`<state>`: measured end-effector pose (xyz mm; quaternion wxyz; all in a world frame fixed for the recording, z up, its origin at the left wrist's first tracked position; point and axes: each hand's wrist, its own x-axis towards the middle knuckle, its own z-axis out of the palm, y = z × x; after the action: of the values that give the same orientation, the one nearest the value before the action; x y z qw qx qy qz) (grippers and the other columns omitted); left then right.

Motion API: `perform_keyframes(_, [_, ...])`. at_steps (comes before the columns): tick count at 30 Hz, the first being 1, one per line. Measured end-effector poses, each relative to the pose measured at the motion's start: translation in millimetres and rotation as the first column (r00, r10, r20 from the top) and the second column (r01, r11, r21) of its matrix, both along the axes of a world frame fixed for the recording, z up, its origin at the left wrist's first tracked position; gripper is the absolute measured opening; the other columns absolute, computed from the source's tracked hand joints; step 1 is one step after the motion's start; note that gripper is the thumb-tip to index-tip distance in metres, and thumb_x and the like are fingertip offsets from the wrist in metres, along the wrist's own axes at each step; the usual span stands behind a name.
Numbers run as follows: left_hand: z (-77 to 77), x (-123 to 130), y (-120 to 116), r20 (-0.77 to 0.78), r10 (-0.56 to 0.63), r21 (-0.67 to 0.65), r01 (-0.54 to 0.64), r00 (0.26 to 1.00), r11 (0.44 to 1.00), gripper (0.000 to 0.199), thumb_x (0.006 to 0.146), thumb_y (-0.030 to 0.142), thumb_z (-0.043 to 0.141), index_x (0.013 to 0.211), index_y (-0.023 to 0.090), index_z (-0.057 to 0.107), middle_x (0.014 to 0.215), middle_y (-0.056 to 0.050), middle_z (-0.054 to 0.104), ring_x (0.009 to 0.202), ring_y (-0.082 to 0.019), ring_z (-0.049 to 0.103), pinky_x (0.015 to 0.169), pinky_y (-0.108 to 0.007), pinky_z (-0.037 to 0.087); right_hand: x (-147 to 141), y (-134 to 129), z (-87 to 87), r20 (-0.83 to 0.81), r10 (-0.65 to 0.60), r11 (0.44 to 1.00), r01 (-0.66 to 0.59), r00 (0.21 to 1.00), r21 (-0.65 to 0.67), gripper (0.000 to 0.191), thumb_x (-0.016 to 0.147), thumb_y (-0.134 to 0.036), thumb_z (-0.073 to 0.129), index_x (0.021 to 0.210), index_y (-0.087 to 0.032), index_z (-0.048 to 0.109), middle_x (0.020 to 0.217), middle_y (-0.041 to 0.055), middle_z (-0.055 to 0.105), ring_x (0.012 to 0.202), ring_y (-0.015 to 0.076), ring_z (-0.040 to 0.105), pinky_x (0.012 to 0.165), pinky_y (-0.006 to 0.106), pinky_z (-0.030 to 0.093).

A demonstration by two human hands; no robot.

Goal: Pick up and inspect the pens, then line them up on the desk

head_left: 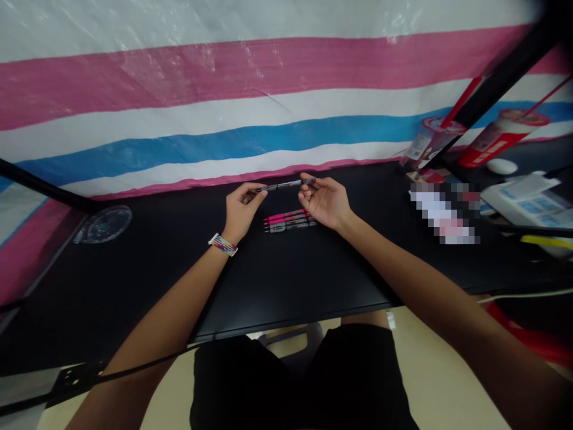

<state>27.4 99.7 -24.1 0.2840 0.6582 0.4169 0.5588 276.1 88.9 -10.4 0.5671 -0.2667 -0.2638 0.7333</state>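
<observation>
A slim pen with dark ends and a clear middle is held level just above the black desk. My left hand pinches its left end between thumb and fingers. At the other end, my right hand grips the pen with its fingertips, palm partly turned up. Below the held pen, several pens lie side by side in a row, the upper ones pink and the lower ones grey and black. My right hand partly covers the right ends of that row.
The black desk backs onto a striped plastic sheet. A clear round lid lies at the left. Two drink cups with straws, one a clear cup and one a red cup, stand back right near a white mouse and papers.
</observation>
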Motion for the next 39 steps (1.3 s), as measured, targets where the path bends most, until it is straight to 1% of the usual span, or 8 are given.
perform_keyframes(8, [1.6,1,-2,-0.020,0.006,-0.004,-0.006,1.000,1.000,0.018,0.093,0.037,0.085,0.106,0.026,0.084,0.100,-0.005,0.084,0.088,-0.021,0.075,0.084,-0.037,0.062,0,-2,1.9,0.045,0.004,1.000,-0.004,0.999,-0.008,0.020,0.077,-0.024,0.072,0.097,-0.023,0.071,0.080,0.0025,0.063,0.069,0.0149,0.051,0.066,0.028,0.053])
perform_keyframes(14, [2.2,1,-2,-0.038,0.003,-0.008,-0.004,0.999,1.000,0.020,0.094,0.043,0.084,0.105,0.026,0.083,0.098,-0.006,0.083,0.089,-0.022,0.074,0.083,-0.038,0.062,1,-3,3.5,0.135,-0.024,0.999,0.020,0.991,0.028,0.026,0.079,-0.036,0.067,0.101,-0.024,0.071,0.084,0.0047,0.065,0.073,0.0180,0.053,0.069,0.032,0.054])
perform_keyframes(23, [1.3,1,-2,-0.054,-0.022,-0.011,0.021,0.998,1.000,0.019,0.094,0.041,0.083,0.104,0.025,0.082,0.093,-0.004,0.080,0.083,-0.020,0.072,0.080,-0.037,0.060,2,-3,4.3,0.045,0.003,1.000,-0.004,0.999,0.020,0.020,0.075,-0.026,0.073,0.094,-0.023,0.071,0.074,0.0004,0.059,0.065,0.0141,0.044,0.058,0.027,0.046])
perform_keyframes(27, [0.5,0,-2,-0.055,-0.030,-0.005,0.030,0.998,1.000,0.016,0.093,0.038,0.083,0.102,0.025,0.081,0.095,-0.005,0.080,0.085,-0.020,0.072,0.081,-0.037,0.060,4,-1,4.3,0.145,-0.017,0.996,0.004,0.989,0.093,0.027,0.082,-0.041,0.072,0.102,-0.022,0.077,0.081,0.0035,0.069,0.066,0.0156,0.050,0.061,0.031,0.049])
perform_keyframes(29, [-0.4,0,-1,-0.044,-0.029,-0.021,0.029,0.999,0.999,0.015,0.092,0.038,0.083,0.100,0.025,0.079,0.095,-0.005,0.080,0.084,-0.021,0.072,0.081,-0.037,0.060,5,2,1.4,0.313,-0.094,0.983,0.038,0.945,0.178,0.031,0.084,-0.046,0.076,0.104,-0.022,0.080,0.083,0.0044,0.073,0.065,0.0159,0.052,0.061,0.033,0.049])
perform_keyframes(33, [-3.2,-1,2,-0.047,-0.061,-0.034,0.060,0.997,0.998,0.013,0.090,0.034,0.083,0.098,0.026,0.075,0.097,-0.005,0.078,0.087,-0.021,0.072,0.083,-0.038,0.060,10,9,-8.7,0.588,-0.319,0.909,0.065,0.743,0.411,0.019,0.084,-0.037,0.082,0.096,-0.023,0.083,0.082,0.0038,0.077,0.066,0.0168,0.060,0.065,0.034,0.050])
perform_keyframes(36, [-3.9,-1,2,-0.053,-0.100,-0.053,0.097,0.994,0.994,0.017,0.089,0.033,0.083,0.102,0.027,0.075,0.099,-0.005,0.078,0.090,-0.021,0.073,0.085,-0.038,0.060,17,12,-13.7,0.658,-0.365,0.863,-0.026,0.659,0.505,0.010,0.084,-0.028,0.077,0.091,-0.023,0.082,0.085,0.0048,0.079,0.078,0.0205,0.070,0.076,0.038,0.054])
perform_keyframes(39, [-2.3,-1,0,-0.107,-0.119,-0.066,0.112,0.987,0.991,0.015,0.091,0.035,0.082,0.103,0.027,0.078,0.095,-0.005,0.079,0.087,-0.022,0.073,0.084,-0.039,0.059,27,13,-13.5,0.748,-0.366,0.827,-0.174,0.554,0.534,0.010,0.084,-0.022,0.074,0.091,-0.023,0.080,0.085,0.0040,0.079,0.079,0.0217,0.071,0.082,0.041,0.055])
